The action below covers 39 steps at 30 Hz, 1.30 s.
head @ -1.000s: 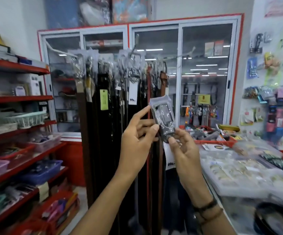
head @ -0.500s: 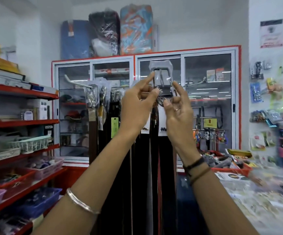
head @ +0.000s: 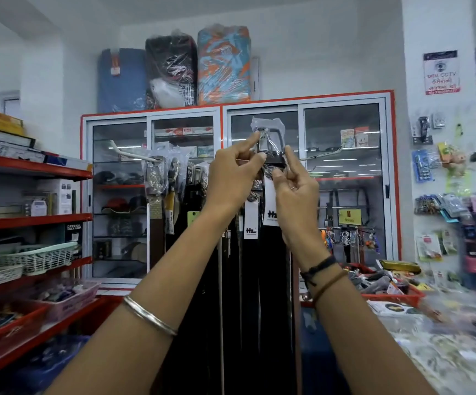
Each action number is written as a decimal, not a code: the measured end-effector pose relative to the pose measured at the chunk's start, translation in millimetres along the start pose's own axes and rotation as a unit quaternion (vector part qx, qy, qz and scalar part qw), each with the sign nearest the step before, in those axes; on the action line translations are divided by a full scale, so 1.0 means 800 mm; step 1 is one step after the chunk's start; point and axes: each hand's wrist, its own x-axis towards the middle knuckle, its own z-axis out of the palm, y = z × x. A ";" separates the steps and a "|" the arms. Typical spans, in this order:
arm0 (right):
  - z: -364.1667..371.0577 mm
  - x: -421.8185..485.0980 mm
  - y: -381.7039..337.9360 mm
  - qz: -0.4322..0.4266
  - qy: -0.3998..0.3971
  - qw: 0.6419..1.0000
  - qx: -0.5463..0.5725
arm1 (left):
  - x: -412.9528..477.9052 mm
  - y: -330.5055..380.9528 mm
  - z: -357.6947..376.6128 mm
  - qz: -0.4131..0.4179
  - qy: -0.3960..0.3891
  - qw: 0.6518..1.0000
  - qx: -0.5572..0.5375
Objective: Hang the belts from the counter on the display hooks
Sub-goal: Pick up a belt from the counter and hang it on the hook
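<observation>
I hold a dark belt by its plastic-wrapped silver buckle (head: 268, 135), raised in front of the glass cabinet. My left hand (head: 235, 175) pinches the buckle's upper left with the index finger stretched up. My right hand (head: 295, 189) grips the belt just below the buckle, where a white tag (head: 271, 208) hangs. Its black strap (head: 273, 280) drops straight down between my forearms. Several other belts (head: 174, 195) hang from a white display hook (head: 134, 153) to the left. A second hook (head: 320, 155) pokes out to the right of my hands.
Red shelves (head: 31, 220) with baskets and boxes line the left side. A cluttered glass counter (head: 430, 352) with a red tray (head: 396, 295) stands at the right. Small goods hang on the right wall (head: 444, 195). Wrapped bundles (head: 174, 72) sit on top of the cabinet.
Both hands lifted the belt's buckle from chest height up to hook level. The view tilted upward with them, and the hands have stayed on the buckle.
</observation>
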 end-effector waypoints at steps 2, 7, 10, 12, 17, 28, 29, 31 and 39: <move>0.003 -0.003 0.000 0.004 -0.003 1.000 -0.005 | 0.000 -0.005 0.000 -0.001 0.002 1.000 0.006; 0.013 -0.001 0.026 0.019 -0.025 0.999 -0.010 | -0.003 -0.029 -0.006 -0.020 0.009 1.000 0.021; 0.015 0.002 0.053 0.030 -0.041 0.998 -0.033 | -0.008 -0.043 -0.008 -0.022 0.007 0.999 0.036; 0.008 0.002 0.061 0.021 -0.056 0.997 -0.048 | -0.013 -0.048 -0.009 -0.015 0.007 0.999 0.043; -0.026 -0.007 0.061 -0.002 -0.082 0.993 -0.089 | -0.048 -0.046 0.004 0.018 0.048 0.993 0.105; -0.252 -0.126 0.048 -0.055 -0.023 0.960 -0.272 | -0.219 -0.048 0.158 0.088 0.037 0.995 0.007; -0.279 -0.140 0.051 -0.039 -0.014 0.957 -0.286 | -0.236 -0.051 0.179 0.079 0.021 0.997 -0.006; -0.334 -0.168 0.060 -0.001 0.010 0.951 -0.310 | -0.273 -0.059 0.221 0.065 -0.027 0.997 -0.023; -0.538 -0.230 0.127 0.160 0.062 0.879 -0.445 | -0.401 -0.108 0.389 -0.063 -0.203 0.974 -0.074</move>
